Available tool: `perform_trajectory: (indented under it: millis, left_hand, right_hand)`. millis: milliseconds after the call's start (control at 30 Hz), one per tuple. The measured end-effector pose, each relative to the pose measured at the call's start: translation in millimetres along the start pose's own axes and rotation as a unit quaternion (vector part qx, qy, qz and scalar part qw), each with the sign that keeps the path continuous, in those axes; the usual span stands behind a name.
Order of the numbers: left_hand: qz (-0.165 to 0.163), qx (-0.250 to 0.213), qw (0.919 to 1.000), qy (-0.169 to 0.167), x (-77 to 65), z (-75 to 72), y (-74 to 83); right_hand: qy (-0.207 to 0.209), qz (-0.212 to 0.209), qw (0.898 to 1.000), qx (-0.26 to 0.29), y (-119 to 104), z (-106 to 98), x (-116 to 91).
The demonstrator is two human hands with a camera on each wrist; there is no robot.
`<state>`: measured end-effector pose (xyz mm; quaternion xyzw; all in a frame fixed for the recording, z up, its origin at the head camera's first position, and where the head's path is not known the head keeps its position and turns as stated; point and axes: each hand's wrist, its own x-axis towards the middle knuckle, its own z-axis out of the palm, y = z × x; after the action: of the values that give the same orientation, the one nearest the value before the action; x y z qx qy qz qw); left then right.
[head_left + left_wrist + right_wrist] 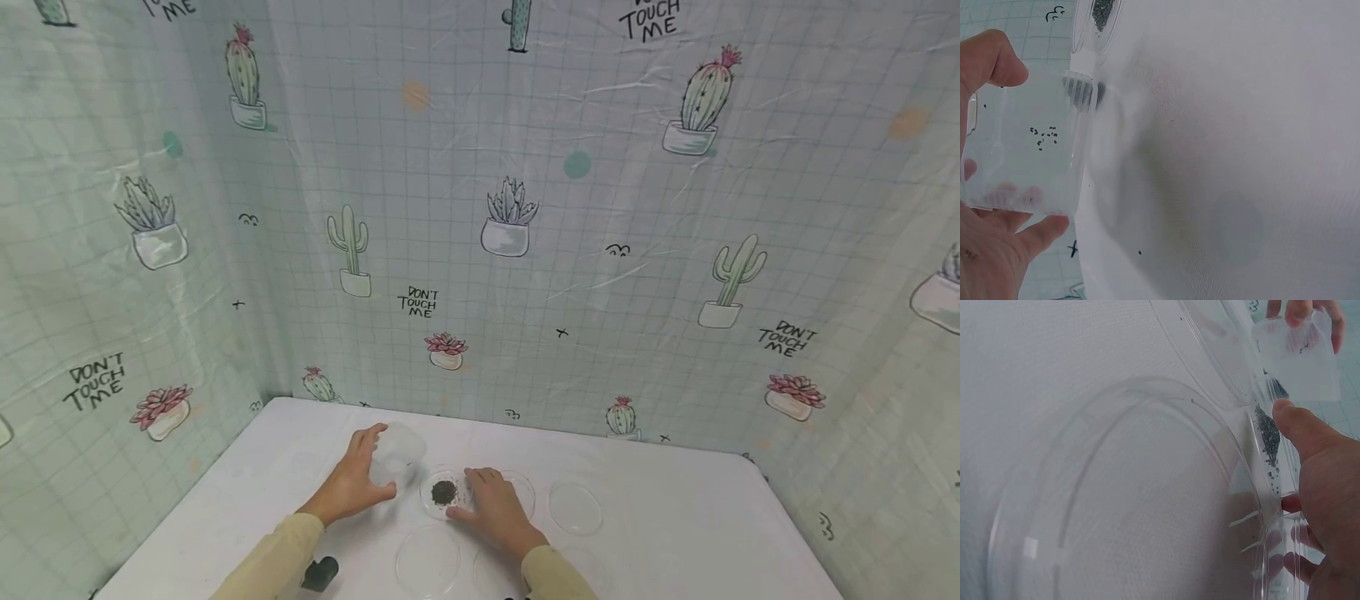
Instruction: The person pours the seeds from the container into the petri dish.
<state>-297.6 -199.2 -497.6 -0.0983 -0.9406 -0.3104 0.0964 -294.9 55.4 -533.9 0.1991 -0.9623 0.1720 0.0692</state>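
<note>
My left hand (358, 477) grips a clear plastic tub (401, 452), thumb on one side and fingers on the other. The tub is tilted, and several dark granules (1044, 135) show on its wall in the left wrist view. Just right of it, a shallow clear petri dish (427, 507) holds a small heap of dark granules (443, 492). My right hand (497, 510) holds this dish by its right side, with the thumb (1294, 422) at the near edge. The heap also appears in the right wrist view.
More clear round dishes stand around, one on the right (602, 510), one in front (397, 565), others partly behind my right hand and forearm. A dark object (321, 574) lies beside my left sleeve. Patterned sheeting (555, 275) rises behind the white table (697, 533).
</note>
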Motion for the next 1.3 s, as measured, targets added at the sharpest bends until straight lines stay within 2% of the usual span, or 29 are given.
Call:
perform_trajectory:
  millis: [300, 800, 1300]
  left_hand:
    - [-0.003, -0.015, 0.9999, 0.002, 0.2, 8.8, -5.2]
    - [-0.008, -0.019, 0.9997, 0.012, 4.6, 11.2, -11.4]
    - [0.003, -0.012, 0.9994, 0.032, 11.9, 14.4, -15.4]
  right_hand:
    - [-0.001, -0.002, 1.000, 0.005, 0.0, 0.4, -3.6]
    - [0.000, 0.006, 1.000, -0.002, -3.6, -3.2, -3.0]
    - [0.001, 0.003, 1.000, -0.008, -1.8, -1.8, -0.6]
